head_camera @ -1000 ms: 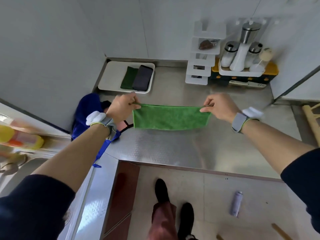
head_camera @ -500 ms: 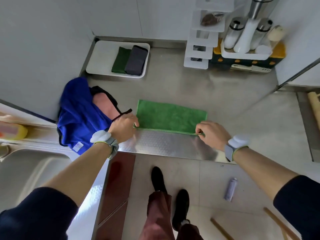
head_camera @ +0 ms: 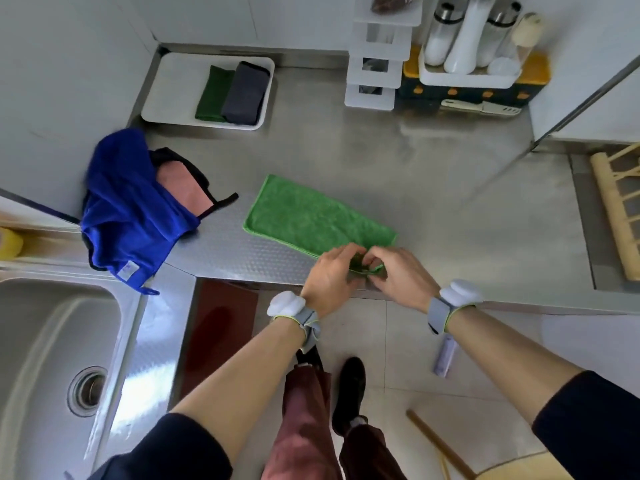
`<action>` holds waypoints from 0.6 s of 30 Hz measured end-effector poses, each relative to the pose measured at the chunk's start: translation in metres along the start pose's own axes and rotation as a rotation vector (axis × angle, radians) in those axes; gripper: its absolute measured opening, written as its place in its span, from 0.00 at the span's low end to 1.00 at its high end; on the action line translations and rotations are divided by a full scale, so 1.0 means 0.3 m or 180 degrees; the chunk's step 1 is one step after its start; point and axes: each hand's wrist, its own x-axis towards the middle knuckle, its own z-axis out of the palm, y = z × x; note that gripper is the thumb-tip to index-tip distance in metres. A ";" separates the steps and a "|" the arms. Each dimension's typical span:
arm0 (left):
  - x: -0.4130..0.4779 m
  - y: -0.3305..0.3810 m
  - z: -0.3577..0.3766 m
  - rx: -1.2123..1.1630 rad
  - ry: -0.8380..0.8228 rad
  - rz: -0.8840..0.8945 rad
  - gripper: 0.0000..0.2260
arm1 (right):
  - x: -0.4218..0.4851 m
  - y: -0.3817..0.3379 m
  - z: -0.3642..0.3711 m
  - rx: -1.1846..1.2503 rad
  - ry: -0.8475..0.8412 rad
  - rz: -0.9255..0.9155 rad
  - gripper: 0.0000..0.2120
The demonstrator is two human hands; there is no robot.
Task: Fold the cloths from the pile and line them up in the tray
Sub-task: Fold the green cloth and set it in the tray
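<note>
sink point(head_camera: 52, 341): steel basin on the far left with the drain showing, not involved in any of this.
pile point(head_camera: 131, 209): a floppy heap at the table's left end. There's a blue cloth point(head_camera: 121, 188) on top and a pink cloth point(head_camera: 183, 188) with dark trim poking out under it. It's parked close by, I'd guess so the next cloth is an easy grab.
tray point(head_camera: 166, 91): white, shallow, rounded corners, pushed into the back corner by the wall. Its left part is bare.
dark green cloth point(head_camera: 213, 95): folded into a narrow slab in the tray.
grey cloth point(head_camera: 246, 93): same shape, touching the dark green one on its right. They're packed to the tray's right end, so the row probably grows leftward.
green cloth point(head_camera: 311, 216): fuzzy microfibre with a stitched edge. It lies flat on the table as a long slanted rectangle, between the pile and the hands, and isn't in the tray yet.
left hand point(head_camera: 332, 275): fingers curled, pinching the green cloth at its near right corner, likely to line up the layers for the next fold.
right hand point(head_camera: 398, 278): pinching that same corner from the other side, almost touching the left. The fingers crowd together, so I can't tell who has which layer.
table point(head_camera: 450, 174): stainless steel, smooth at the back with a dimpled strip along the front.
</note>
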 end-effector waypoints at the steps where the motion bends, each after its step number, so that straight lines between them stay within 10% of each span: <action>1: 0.003 0.000 0.011 -0.0105 0.0082 -0.0129 0.18 | -0.004 -0.003 0.002 0.0271 0.0053 0.0185 0.15; 8: 0.014 -0.011 0.005 -0.1312 0.0524 -0.1070 0.18 | 0.032 -0.054 0.038 0.2145 0.0844 0.1228 0.20; 18: 0.013 -0.012 -0.027 -0.0448 0.0318 -0.0408 0.08 | 0.044 -0.063 -0.048 0.0487 0.0320 0.0111 0.11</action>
